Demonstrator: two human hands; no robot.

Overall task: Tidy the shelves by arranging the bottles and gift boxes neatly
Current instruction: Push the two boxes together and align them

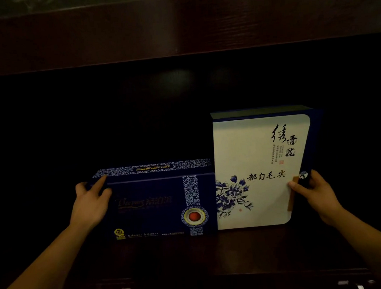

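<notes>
Gift boxes are standing side by side, touching: left hand [91,200] is gripping the dark blue box [157,204], right hand [315,190] is clasping the white floral box [258,171].

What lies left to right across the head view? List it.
left hand → dark blue box → white box → right hand
</notes>
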